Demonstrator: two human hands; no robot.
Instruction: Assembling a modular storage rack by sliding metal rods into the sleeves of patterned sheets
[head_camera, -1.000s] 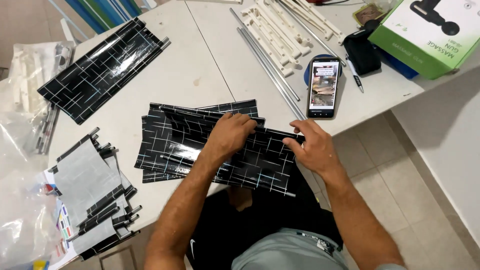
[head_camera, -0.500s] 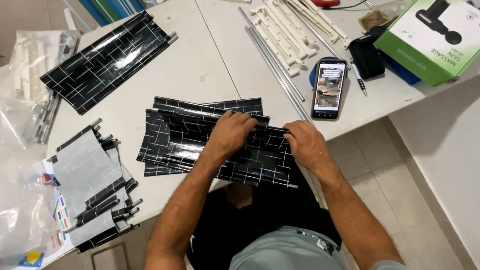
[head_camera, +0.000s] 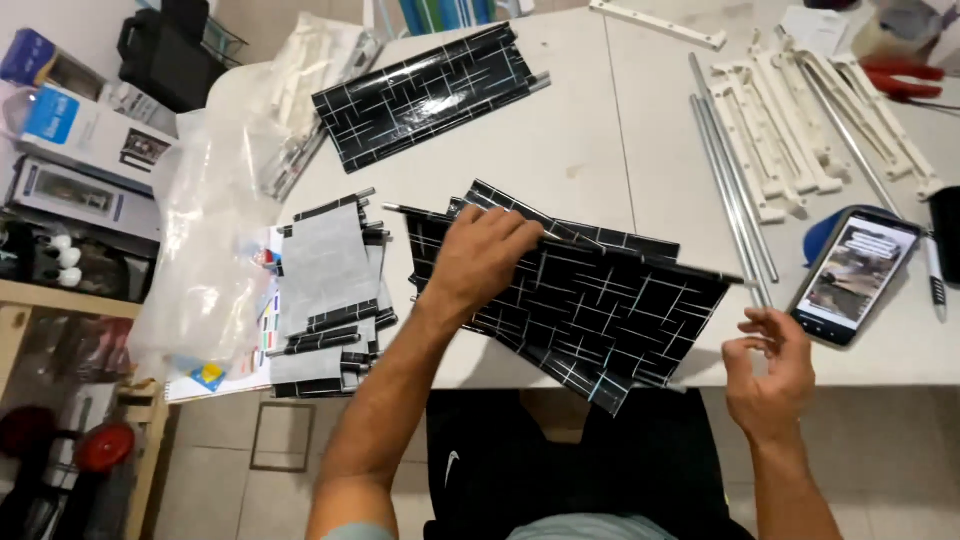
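The white counter (head_camera: 590, 150) carries everything, and the phone (head_camera: 853, 276) near its right edge is a handy landmark. Its screen faces up toward the person, propped where a glance can reach it.

Left of the phone, across the near edge of the counter, lies a fan of black panels (head_camera: 590, 300) with a white line pattern, overlapping and partly hanging off the edge, so the sheets can be slid apart one by one. The left hand (head_camera: 480, 262) lies on top of them, fingers curled over the upper edge; its grip is clenched on the top sheet and its thin rod, pinning the fan in place.

Further left of the phone sits a stack of panels (head_camera: 325, 290) turned grey side up, squared together as sorted pieces. Far up and left of the phone a single black panel (head_camera: 425, 95) lies apart.

Just above the phone run metal rods (head_camera: 735, 200) and white plastic rails (head_camera: 790, 130), laid in parallel within reach.

Directly below the phone the right hand (head_camera: 765, 365) hovers off the counter edge, its grip released, fingers loosely bent, holding nothing and close to the panel's rod tip.
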